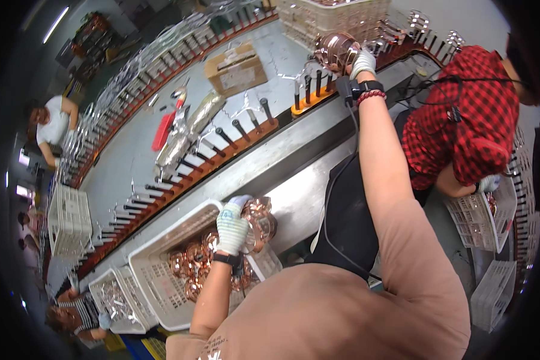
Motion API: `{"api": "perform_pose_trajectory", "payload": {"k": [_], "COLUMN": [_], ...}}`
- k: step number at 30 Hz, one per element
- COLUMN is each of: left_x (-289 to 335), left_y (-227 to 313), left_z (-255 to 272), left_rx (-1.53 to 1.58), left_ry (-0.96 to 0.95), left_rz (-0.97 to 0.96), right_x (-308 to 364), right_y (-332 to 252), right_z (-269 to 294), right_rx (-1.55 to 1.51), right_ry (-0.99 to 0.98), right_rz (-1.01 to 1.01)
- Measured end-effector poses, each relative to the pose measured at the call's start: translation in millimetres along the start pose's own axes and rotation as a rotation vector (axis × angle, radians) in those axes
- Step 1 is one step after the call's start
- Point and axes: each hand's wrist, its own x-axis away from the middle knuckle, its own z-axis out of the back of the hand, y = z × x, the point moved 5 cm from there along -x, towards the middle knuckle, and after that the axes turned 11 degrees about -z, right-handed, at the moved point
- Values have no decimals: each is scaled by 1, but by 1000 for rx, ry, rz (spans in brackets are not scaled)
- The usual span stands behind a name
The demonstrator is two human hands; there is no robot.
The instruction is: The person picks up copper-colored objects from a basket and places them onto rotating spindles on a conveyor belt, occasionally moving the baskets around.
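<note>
My left hand (232,227), in a white knit glove, is closed on a shiny copper-coloured rounded metal piece (260,225) above the right side of a white plastic crate (147,270). Several similar copper-coloured pieces (195,264) lie in that crate. Stretched far forward to the right, my gloved right hand (363,63) grips another copper-coloured rounded piece (336,51) beside a row of upright black pegs (308,87) on an orange rail. The glove and the piece itself hide some of the right fingers.
A grey table (132,144) carries an opened cardboard box (236,69), a red brush (163,132) and a plastic-wrapped bundle (204,114). Peg-lined conveyors (234,150) curve around it. A co-worker in a red checked shirt (456,120) stands close on my right; others work at far left.
</note>
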Motion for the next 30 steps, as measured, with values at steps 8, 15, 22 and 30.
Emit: {"api": "perform_pose_trajectory", "payload": {"k": [8,15,22,30], "left_x": [27,63,119,246], "left_y": [0,-33,-124,-176], "left_z": [11,14,143,61], "left_rx": [39,159,1016,851], "left_ry": [83,178,789,126], "left_rz": [96,56,525,903], "right_x": [79,204,323,396], "right_y": [-98,-115,-211,-217], "right_z": [33,226,242,211], "right_rx": [563,-679,-1298,-1118], "right_ry": [-366,336,-462,-656], "right_rz": [346,541,554,840]}}
